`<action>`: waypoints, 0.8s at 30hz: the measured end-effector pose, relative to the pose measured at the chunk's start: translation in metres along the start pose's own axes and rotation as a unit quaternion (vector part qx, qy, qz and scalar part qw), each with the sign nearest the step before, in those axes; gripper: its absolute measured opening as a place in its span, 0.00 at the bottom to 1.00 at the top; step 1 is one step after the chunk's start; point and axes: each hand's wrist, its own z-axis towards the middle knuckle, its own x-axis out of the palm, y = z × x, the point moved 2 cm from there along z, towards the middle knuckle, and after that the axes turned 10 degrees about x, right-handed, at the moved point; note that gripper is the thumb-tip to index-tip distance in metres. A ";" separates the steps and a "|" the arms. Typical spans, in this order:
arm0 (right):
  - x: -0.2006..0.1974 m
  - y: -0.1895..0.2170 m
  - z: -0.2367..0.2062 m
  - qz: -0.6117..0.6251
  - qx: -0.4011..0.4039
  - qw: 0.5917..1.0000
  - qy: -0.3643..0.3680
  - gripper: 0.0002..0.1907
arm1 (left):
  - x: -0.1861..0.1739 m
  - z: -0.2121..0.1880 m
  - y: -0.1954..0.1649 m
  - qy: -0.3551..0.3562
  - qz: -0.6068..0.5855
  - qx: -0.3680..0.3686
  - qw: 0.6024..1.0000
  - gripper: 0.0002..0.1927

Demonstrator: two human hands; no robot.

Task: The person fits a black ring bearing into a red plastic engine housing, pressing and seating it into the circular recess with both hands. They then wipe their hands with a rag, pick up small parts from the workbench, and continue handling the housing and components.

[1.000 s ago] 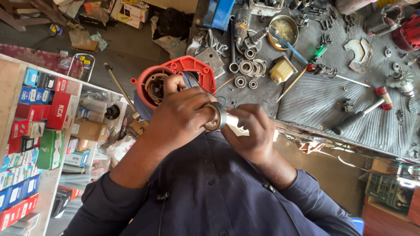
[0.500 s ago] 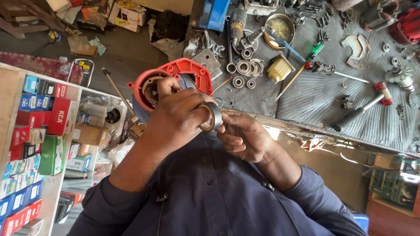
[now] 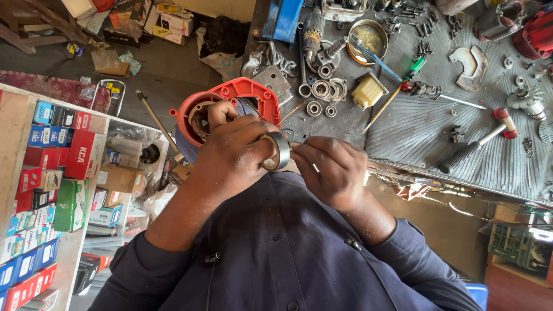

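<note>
1. The left hand (image 3: 230, 155) is wrapped around a red motor housing (image 3: 242, 95), thumb hooked over its round open end, fingers closed on the body.
2. A roll of black tape (image 3: 277, 151) sits on the left hand's fingers, held against the housing's lower side.
3. The right hand (image 3: 331, 170) is just beside the roll, fingertips pinched together at the roll's edge; what they pinch is too small to tell.
4. Both hands hang just off the near edge of the grey ribbed workbench (image 3: 415, 138), above the dark blue shirt (image 3: 276, 247).
5. On the bench near the housing lie loose bearings (image 3: 320, 89), a yellow block (image 3: 368, 92) and a red-handled hammer (image 3: 478, 141).
6. To the left, a shelf of small boxes (image 3: 40, 173) stands well apart, with floor open between.
</note>
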 end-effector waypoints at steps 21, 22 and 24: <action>0.017 0.016 0.042 0.210 0.146 0.963 0.091 0.13 | -0.011 -0.005 0.003 -0.181 -0.131 -0.118 0.968 0.14; 0.019 0.015 0.042 0.217 0.150 0.961 0.086 0.11 | -0.011 -0.005 0.003 -0.186 -0.134 -0.123 0.966 0.14; 0.021 0.013 0.041 0.223 0.153 0.960 0.075 0.09 | -0.012 -0.004 0.003 -0.182 -0.133 -0.125 0.966 0.15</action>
